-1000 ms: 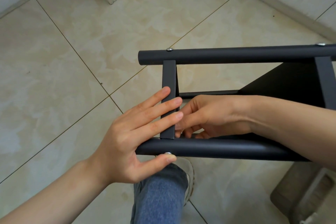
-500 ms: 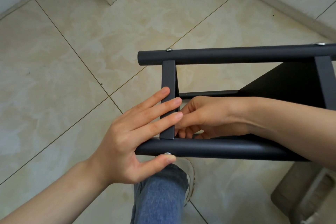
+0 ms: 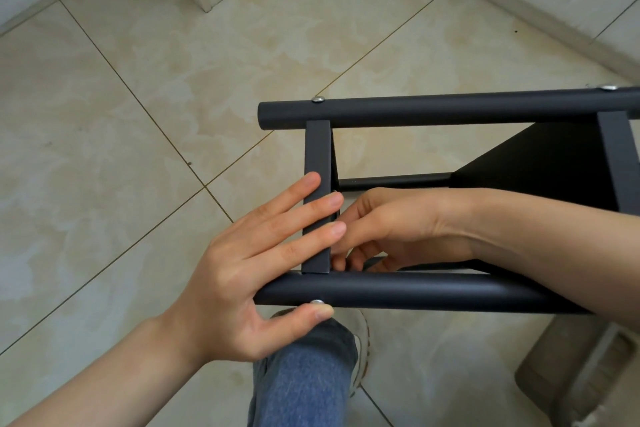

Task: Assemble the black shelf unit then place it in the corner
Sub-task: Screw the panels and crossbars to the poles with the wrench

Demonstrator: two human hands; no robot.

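**Hands on end crossbar of black shelf frame, almost static**

Barely anything has moved since the earlier frames: both hands sit where they were, and only the right hand's curled fingers have shifted a little behind the bar.

Black shelf unit (image 3: 450,295) lies on its side over the tiled floor (image 3: 121,149), filling the right half of the view. Two round tubes run left to right, the far tube (image 3: 433,109) and the near tube (image 3: 398,293), joined near their left ends by a flat crossbar (image 3: 317,149). A thinner rod (image 3: 391,181) shows lower down between them, and a dark shelf panel (image 3: 540,163) further right.

Left hand (image 3: 242,270) is flat and spread: three fingers (image 3: 304,215) lie apart across the front of the crossbar, thumb (image 3: 304,314) pressed to the underside of the near tube, right by a silver screw head (image 3: 317,302). Not a wrap-around grasp, just pressing.

Right hand (image 3: 391,229) reaches in from the right between the two tubes, fingers curled together behind the crossbar at its lower end. Whether they pinch anything cannot be told; the tips are hidden by the bar.

More screw heads sit on the far tube. A jeans-clad leg (image 3: 304,381) and shoe are below the frame. A grey object (image 3: 581,367) sits on the floor at lower right, blurred.
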